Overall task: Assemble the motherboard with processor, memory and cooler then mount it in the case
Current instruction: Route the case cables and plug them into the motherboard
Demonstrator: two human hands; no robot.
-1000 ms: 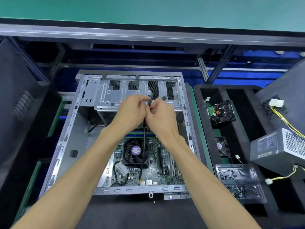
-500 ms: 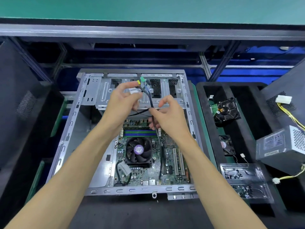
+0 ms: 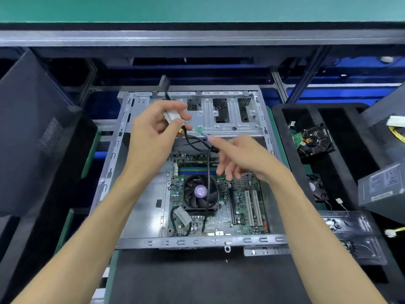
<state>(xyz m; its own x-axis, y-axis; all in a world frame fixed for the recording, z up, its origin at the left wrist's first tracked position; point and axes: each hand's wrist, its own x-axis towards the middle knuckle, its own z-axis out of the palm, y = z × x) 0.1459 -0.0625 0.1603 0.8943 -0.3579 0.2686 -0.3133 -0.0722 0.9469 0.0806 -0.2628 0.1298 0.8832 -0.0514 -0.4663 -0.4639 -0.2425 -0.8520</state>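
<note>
A green circuit-board motherboard (image 3: 221, 205) with a black finned cooler fan (image 3: 200, 192) lies flat inside the open grey sheet-metal case (image 3: 140, 207). The left hand (image 3: 153, 132) pinches a small pale connector (image 3: 172, 116) on thin black cables (image 3: 197, 142) above it; the right hand (image 3: 236, 159) hovers beside with fingers loosely spread, holding nothing. The cables look limp and light, best held by the stiff plug, not the fragile board.

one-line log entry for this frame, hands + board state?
left hand: holds cable bundle | right hand: open, over motherboard | cooler: fitted | board in case
</note>
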